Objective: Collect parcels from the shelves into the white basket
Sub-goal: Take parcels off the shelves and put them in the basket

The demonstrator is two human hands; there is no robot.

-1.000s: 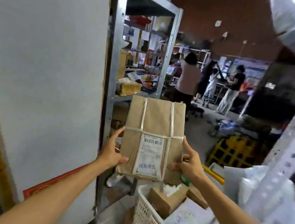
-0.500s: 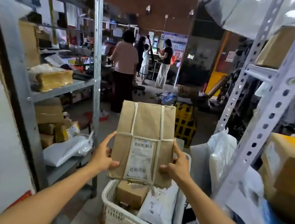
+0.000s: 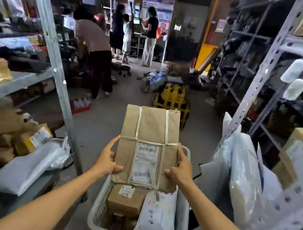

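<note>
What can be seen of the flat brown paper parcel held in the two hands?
The flat brown paper parcel is rectangular, wrapped in kraft-like paper and tied with pale straps: two lengthwise, one across. A white barcode label sits on its near half; the near edge looks ragged. It is held tilted above the white plastic basket. The left hand and right hand grip its sides, thumbs on the front.

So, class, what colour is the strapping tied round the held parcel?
White strapping on the brown parcel; head view.
</note>
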